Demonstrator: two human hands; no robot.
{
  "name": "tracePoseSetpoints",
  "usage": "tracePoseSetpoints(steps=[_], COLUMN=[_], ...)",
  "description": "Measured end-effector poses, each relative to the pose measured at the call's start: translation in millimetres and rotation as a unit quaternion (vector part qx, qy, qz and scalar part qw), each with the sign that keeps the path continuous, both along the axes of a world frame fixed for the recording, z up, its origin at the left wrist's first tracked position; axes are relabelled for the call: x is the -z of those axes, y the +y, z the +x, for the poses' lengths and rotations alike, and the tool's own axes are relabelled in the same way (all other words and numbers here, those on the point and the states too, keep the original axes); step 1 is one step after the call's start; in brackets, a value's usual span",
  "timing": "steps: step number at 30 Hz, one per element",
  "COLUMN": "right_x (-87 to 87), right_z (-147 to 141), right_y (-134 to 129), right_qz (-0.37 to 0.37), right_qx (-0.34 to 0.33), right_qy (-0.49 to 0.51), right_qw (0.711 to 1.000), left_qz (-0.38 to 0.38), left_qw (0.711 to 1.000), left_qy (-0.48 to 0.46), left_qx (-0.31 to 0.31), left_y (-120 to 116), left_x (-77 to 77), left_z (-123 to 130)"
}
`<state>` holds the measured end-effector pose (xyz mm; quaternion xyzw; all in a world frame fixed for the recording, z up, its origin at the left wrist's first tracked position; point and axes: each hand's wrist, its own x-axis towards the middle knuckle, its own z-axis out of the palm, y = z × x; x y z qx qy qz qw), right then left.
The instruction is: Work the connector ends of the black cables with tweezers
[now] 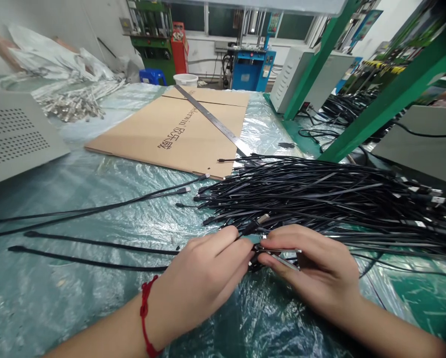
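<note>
My left hand (208,268), with a red cord bracelet (144,313) at its wrist, is closed in a pinch on a black cable. A black connector (251,227) with a metal tip pokes up beside its fingers. Between the thumb and forefinger of my right hand (320,263) is a small metal clipper (288,261), its two thin arms spread apart. The clipper's front end meets the cable at my left fingertips; the exact contact is hidden. Two black cable ends (77,241) stretch out to the left from under my left hand.
A big pile of black cables (301,194) lies behind my hands and to the right. Two more cables (133,201) cross at left. A steel ruler (215,122) rests on flat cardboard (141,129). A green post (387,94) and a perforated grey box (17,134) flank the table.
</note>
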<state>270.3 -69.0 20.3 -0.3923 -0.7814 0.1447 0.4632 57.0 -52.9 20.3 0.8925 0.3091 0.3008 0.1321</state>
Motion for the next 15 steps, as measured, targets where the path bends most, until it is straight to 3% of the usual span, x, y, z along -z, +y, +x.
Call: tracePoseSetpoints(steps=[3,5,8,10,12,15], right_x=[2.2,3.7,5.7,6.4,6.5,5.8], right_z=[0.9,-0.2,-3.0,-3.9,-3.1,-0.4], right_y=[3.2,5.6,8.6,10.0,10.3,7.7], right_qz=[-0.044,-0.125,-0.265,-0.305,-0.282,-0.125], right_qx=[0.043,0.048,0.013,0.001,0.026,0.073], right_qy=[0.022,0.054,0.142,0.179,0.162,0.071], right_qw=[0.998,0.99,0.954,0.935,0.945,0.987], left_qz=[-0.017,-0.031,-0.035,-0.018,0.012,0.049], left_qw=[0.999,0.997,0.998,0.999,1.0,0.999], left_qy=[-0.044,-0.064,-0.049,-0.024,-0.008,-0.003], left_qx=[-0.015,-0.021,-0.021,-0.015,-0.012,-0.024], left_y=[0.1,0.3,1.1,1.9,2.2,1.9], left_x=[-0.5,-0.3,1.5,2.8,3.0,0.7], left_z=[-0.2,-0.4,-1.3,-2.7,-4.4,-5.6])
